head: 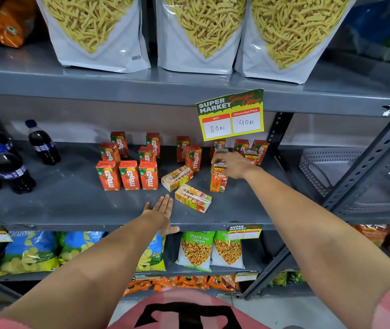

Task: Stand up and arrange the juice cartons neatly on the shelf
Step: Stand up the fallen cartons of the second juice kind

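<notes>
Several small orange juice cartons stand in loose rows on the grey middle shelf (70, 207); the front row's middle carton (129, 175) is upright. Two cartons lie flat on their sides: one (177, 178) further back, one (193, 198) nearer the shelf's front edge. My right hand (230, 165) grips the top of an upright orange carton (217, 180) at the right of the group. My left hand (162, 211) rests flat and open on the shelf, just left of the nearer fallen carton, touching no carton.
Dark cola bottles (13, 173) stand at the shelf's left. A yellow price sign (230, 115) hangs from the shelf above, over the right cartons. Big snack bags (196, 32) fill the top shelf. A grey basket (319, 167) sits to the right, snack packets (196, 250) below.
</notes>
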The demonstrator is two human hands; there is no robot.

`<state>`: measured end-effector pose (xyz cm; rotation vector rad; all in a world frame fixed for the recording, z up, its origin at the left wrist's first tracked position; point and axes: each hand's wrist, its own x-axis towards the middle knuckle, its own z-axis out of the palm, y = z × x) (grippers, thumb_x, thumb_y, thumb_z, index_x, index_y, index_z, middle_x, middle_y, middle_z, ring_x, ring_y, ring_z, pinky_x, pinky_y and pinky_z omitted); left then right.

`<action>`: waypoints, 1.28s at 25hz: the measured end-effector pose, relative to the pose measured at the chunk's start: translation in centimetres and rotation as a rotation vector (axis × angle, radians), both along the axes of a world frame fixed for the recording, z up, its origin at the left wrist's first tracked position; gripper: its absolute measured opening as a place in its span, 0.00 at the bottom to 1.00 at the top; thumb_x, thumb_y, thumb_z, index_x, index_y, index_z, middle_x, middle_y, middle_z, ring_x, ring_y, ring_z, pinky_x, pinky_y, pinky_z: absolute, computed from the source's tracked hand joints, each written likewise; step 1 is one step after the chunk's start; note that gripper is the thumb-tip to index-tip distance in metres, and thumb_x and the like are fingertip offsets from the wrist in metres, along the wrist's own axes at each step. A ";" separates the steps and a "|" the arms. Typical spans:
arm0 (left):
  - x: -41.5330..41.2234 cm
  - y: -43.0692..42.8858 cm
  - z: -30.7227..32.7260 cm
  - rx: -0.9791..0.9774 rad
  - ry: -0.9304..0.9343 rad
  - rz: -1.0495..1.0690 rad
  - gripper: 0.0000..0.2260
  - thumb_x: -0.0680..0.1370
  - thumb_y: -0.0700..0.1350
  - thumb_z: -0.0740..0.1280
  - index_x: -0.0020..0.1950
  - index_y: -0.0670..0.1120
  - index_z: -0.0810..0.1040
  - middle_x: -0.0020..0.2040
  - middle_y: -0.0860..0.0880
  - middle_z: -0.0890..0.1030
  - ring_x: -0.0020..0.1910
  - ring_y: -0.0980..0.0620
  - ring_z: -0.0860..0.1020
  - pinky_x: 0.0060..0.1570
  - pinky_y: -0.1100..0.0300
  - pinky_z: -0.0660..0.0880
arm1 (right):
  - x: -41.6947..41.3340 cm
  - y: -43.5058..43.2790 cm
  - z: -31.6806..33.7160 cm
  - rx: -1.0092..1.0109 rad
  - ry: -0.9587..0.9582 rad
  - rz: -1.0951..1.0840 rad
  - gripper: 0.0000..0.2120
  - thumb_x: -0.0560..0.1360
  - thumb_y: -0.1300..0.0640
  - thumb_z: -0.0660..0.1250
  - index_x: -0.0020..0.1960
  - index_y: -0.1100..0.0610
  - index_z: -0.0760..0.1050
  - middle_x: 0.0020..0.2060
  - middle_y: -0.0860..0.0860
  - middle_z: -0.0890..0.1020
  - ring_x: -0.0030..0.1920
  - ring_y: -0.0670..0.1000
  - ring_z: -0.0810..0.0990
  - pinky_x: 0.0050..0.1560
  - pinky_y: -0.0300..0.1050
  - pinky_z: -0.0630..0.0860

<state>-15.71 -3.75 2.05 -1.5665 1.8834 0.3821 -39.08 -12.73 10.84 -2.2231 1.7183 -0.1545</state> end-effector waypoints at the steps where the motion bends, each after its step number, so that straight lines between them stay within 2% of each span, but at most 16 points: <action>1: 0.0 0.0 0.0 0.000 0.002 0.000 0.42 0.79 0.66 0.50 0.75 0.42 0.28 0.75 0.47 0.27 0.76 0.49 0.31 0.75 0.43 0.40 | -0.1 0.0 0.0 -0.001 -0.009 0.006 0.23 0.74 0.71 0.63 0.63 0.50 0.73 0.68 0.55 0.72 0.64 0.57 0.73 0.53 0.43 0.73; 5: 0.1 0.1 -0.1 -0.001 0.005 0.003 0.42 0.78 0.66 0.50 0.75 0.42 0.28 0.75 0.47 0.27 0.76 0.49 0.31 0.75 0.43 0.40 | -0.3 0.3 0.0 0.004 -0.010 0.026 0.24 0.74 0.71 0.63 0.64 0.49 0.74 0.68 0.54 0.72 0.64 0.56 0.73 0.54 0.43 0.73; 7: 0.1 0.1 -0.1 -0.004 0.006 0.001 0.42 0.79 0.66 0.50 0.75 0.42 0.28 0.75 0.47 0.27 0.76 0.49 0.31 0.75 0.43 0.40 | -0.4 0.7 -0.1 -0.027 -0.060 0.014 0.25 0.72 0.70 0.64 0.65 0.50 0.73 0.67 0.54 0.74 0.60 0.56 0.76 0.50 0.42 0.74; 9: 0.1 0.0 -0.2 -0.007 0.007 0.001 0.42 0.79 0.65 0.50 0.75 0.42 0.28 0.75 0.47 0.27 0.76 0.49 0.31 0.75 0.43 0.40 | -0.2 1.3 -0.2 -0.171 -0.146 -0.041 0.22 0.71 0.68 0.66 0.63 0.53 0.75 0.63 0.55 0.77 0.58 0.56 0.78 0.51 0.41 0.76; 11: 0.1 0.1 -0.2 -0.015 0.001 -0.003 0.42 0.79 0.65 0.49 0.75 0.42 0.28 0.75 0.47 0.27 0.76 0.50 0.31 0.75 0.43 0.40 | 0.5 1.9 -0.4 -0.356 -0.141 -0.071 0.16 0.72 0.63 0.67 0.60 0.56 0.77 0.58 0.56 0.79 0.60 0.57 0.76 0.55 0.46 0.77; 12: 0.2 0.1 -0.3 -0.018 0.000 -0.004 0.42 0.79 0.66 0.49 0.75 0.42 0.28 0.75 0.47 0.27 0.76 0.50 0.31 0.75 0.43 0.40 | 1.1 2.2 -0.6 -0.419 -0.112 -0.058 0.14 0.72 0.60 0.67 0.57 0.56 0.77 0.57 0.56 0.80 0.60 0.57 0.76 0.54 0.48 0.78; 14: 0.2 0.1 -0.3 -0.020 0.010 0.000 0.42 0.79 0.65 0.50 0.75 0.42 0.28 0.76 0.47 0.27 0.76 0.49 0.31 0.75 0.42 0.40 | 2.1 3.2 -1.2 -0.461 -0.065 0.005 0.10 0.72 0.55 0.66 0.52 0.55 0.78 0.52 0.54 0.80 0.54 0.57 0.79 0.45 0.46 0.78; 15: 0.2 0.1 -0.3 -0.023 0.012 0.001 0.42 0.79 0.65 0.50 0.75 0.42 0.28 0.76 0.47 0.27 0.76 0.49 0.31 0.75 0.42 0.40 | 2.6 3.6 -1.7 -0.443 -0.034 0.046 0.08 0.72 0.52 0.65 0.49 0.54 0.77 0.48 0.52 0.80 0.49 0.56 0.80 0.41 0.44 0.75; 17: 0.2 0.2 -0.3 -0.028 0.017 0.005 0.42 0.79 0.65 0.51 0.75 0.42 0.28 0.76 0.47 0.28 0.76 0.50 0.32 0.75 0.42 0.40 | 3.2 4.4 -3.0 -0.333 0.066 0.105 0.11 0.73 0.46 0.65 0.48 0.53 0.76 0.44 0.50 0.81 0.45 0.55 0.81 0.37 0.42 0.70; 20: 0.2 0.2 -0.3 -0.036 0.032 0.011 0.42 0.78 0.65 0.51 0.75 0.43 0.29 0.76 0.47 0.28 0.76 0.50 0.32 0.75 0.43 0.40 | 3.1 4.8 -4.9 -0.116 0.226 0.085 0.23 0.71 0.36 0.65 0.52 0.55 0.75 0.45 0.52 0.81 0.47 0.55 0.79 0.38 0.45 0.70; 22: 0.2 0.2 -0.2 -0.037 0.032 0.015 0.43 0.78 0.65 0.52 0.75 0.43 0.29 0.76 0.47 0.28 0.76 0.50 0.32 0.75 0.43 0.41 | 2.8 5.1 -5.8 0.018 0.237 0.047 0.26 0.69 0.34 0.66 0.53 0.55 0.75 0.44 0.52 0.80 0.48 0.55 0.79 0.38 0.45 0.70; 26: 0.0 0.2 -0.2 -0.031 0.017 0.021 0.43 0.78 0.65 0.52 0.75 0.43 0.29 0.76 0.47 0.28 0.76 0.50 0.32 0.76 0.43 0.42 | 2.7 5.4 -6.5 0.144 0.078 0.009 0.25 0.67 0.37 0.71 0.54 0.54 0.75 0.44 0.49 0.78 0.48 0.53 0.79 0.39 0.46 0.73; 29: -0.2 0.1 -0.2 -0.033 0.010 0.028 0.43 0.78 0.65 0.52 0.75 0.42 0.29 0.76 0.47 0.28 0.77 0.50 0.33 0.76 0.43 0.42 | 2.3 5.6 -6.7 0.193 -0.058 -0.045 0.20 0.68 0.45 0.75 0.53 0.54 0.75 0.47 0.53 0.81 0.41 0.52 0.80 0.37 0.48 0.81; 32: -0.7 0.0 0.0 -0.031 0.009 0.059 0.46 0.76 0.68 0.52 0.75 0.41 0.29 0.76 0.46 0.29 0.77 0.48 0.33 0.76 0.43 0.43 | 0.9 5.8 -6.8 0.212 -0.164 -0.053 0.19 0.69 0.50 0.75 0.57 0.54 0.75 0.48 0.52 0.80 0.36 0.49 0.81 0.35 0.43 0.82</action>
